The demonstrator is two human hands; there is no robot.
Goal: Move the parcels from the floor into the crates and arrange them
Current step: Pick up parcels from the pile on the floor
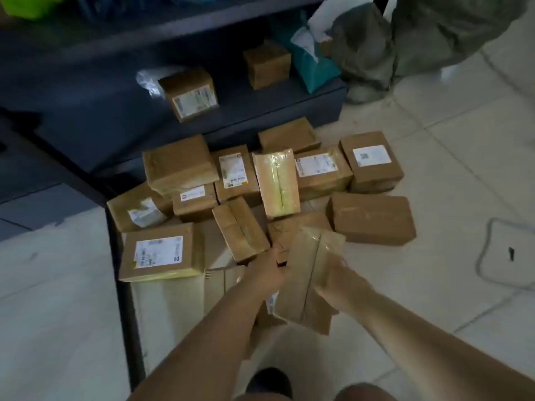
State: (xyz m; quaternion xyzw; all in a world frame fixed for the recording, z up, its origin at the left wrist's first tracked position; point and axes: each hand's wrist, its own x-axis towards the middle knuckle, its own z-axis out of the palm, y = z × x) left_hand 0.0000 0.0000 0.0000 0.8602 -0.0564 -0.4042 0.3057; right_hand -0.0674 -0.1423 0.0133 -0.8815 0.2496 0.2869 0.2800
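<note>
Right hand (333,282) grips one taped parcel (309,273) — left hand (269,267) holds its edge; two boxes (189,94) shelved

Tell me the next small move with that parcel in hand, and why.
Probably lift the held parcel clear of the pile. The right hand grips its lower side and the left hand touches its left edge, so it is already tilted up off the other parcels. No crate shows.
</note>
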